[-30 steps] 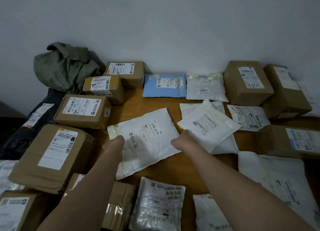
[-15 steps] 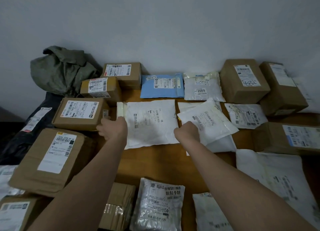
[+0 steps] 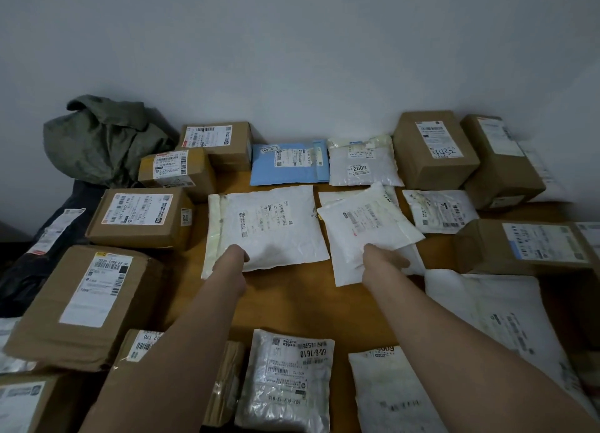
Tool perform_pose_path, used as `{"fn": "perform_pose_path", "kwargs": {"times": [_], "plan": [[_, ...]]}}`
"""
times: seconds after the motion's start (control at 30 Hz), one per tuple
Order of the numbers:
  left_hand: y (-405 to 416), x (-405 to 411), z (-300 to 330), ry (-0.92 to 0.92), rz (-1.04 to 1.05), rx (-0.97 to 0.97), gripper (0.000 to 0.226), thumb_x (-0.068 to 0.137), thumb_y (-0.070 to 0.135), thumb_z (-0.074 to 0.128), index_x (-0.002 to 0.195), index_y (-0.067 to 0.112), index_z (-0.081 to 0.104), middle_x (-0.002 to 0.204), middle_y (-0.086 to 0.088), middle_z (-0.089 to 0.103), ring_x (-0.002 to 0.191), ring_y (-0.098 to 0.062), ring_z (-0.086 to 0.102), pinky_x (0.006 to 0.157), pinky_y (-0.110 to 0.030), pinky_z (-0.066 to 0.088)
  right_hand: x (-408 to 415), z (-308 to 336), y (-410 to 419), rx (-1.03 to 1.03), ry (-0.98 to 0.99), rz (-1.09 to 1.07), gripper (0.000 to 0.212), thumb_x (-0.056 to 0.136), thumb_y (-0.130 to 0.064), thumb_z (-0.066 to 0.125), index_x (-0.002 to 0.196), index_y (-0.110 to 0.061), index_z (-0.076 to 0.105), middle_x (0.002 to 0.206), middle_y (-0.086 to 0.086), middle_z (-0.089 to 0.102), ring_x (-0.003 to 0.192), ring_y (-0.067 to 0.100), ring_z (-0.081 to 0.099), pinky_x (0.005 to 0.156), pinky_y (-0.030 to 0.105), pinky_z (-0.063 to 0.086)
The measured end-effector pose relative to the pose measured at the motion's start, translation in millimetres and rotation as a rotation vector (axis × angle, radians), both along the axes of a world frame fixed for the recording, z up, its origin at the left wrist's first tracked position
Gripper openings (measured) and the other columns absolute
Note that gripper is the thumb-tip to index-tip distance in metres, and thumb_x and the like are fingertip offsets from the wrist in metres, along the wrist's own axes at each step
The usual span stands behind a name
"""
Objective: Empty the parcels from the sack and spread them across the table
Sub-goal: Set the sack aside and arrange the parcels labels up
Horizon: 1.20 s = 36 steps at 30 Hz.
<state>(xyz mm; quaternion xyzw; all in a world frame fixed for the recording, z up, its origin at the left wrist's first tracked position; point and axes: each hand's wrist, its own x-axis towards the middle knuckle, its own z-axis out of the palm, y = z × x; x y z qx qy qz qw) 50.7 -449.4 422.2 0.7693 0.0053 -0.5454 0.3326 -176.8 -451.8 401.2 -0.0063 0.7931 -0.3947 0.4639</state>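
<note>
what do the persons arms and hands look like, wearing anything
Both forearms are bare up to the bottom edge of the frame: no sleeves, gloves, watch, bracelets or rings show. The left hand and right hand carry no markings; the fingers are largely out of sight.

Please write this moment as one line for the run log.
left hand: holds near edge of big white bag | right hand: on white bags stacked beside it | sack: crumpled, back left corner

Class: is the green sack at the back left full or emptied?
Emptied, seemingly: the green sack lies crumpled and slumped against the wall; its inside is hidden.
</note>
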Motion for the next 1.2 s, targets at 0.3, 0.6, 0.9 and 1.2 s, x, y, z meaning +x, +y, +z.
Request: {"fn": "perform_pose_path", "kwargs": {"times": [0.3,0.6,0.9,1.2], "plan": [[10,15,11,-0.089,-0.087,-0.04,0.024,0.094,0.002,0.043,0.118,0.002,0.042,0.118,-0.015,0.04,0.107,-0.03,0.037,0.094,-0.035,0.04,2,-1,13,-0.082,-0.187,0.225,0.032,0.089,0.001,0.047,0.119,-0.003,0.06,0.117,0.016,0.062,0.1,0.026,0.06,0.084,0.035,0.055],[30,22,16,0.097,0.063,-0.143,0.056,0.089,0.015,0.05,0.142,0.011,0.033,0.132,-0.012,0.043,0.122,-0.029,0.045,0.097,-0.041,0.04,7,1,43,0.022,-0.352,0.678,0.032,0.09,0.014,0.042,0.111,-0.006,0.058,0.102,0.007,0.063,0.087,0.022,0.06,0.069,0.036,0.052],[35,33,14,0.01,0.052,-0.129,0.058,0.09,0.018,0.053,0.143,0.014,0.032,0.143,-0.01,0.039,0.13,-0.031,0.04,0.103,-0.044,0.038,34,3,52,0.056,-0.413,0.799,0.024,0.093,0.006,0.047,0.104,-0.01,0.061,0.107,0.004,0.065,0.091,0.017,0.061,0.07,0.029,0.051],[49,49,3,-0.09,-0.305,0.014,0.039,0.09,0.018,0.051,0.125,0.003,0.046,0.109,-0.014,0.053,0.105,-0.031,0.054,0.094,-0.044,0.048,54,6,55,0.18,-0.078,1.041,0.049,0.096,-0.018,0.052,0.143,-0.009,0.038,0.144,0.011,0.041,0.132,0.029,0.04,0.105,0.039,0.037]]}}
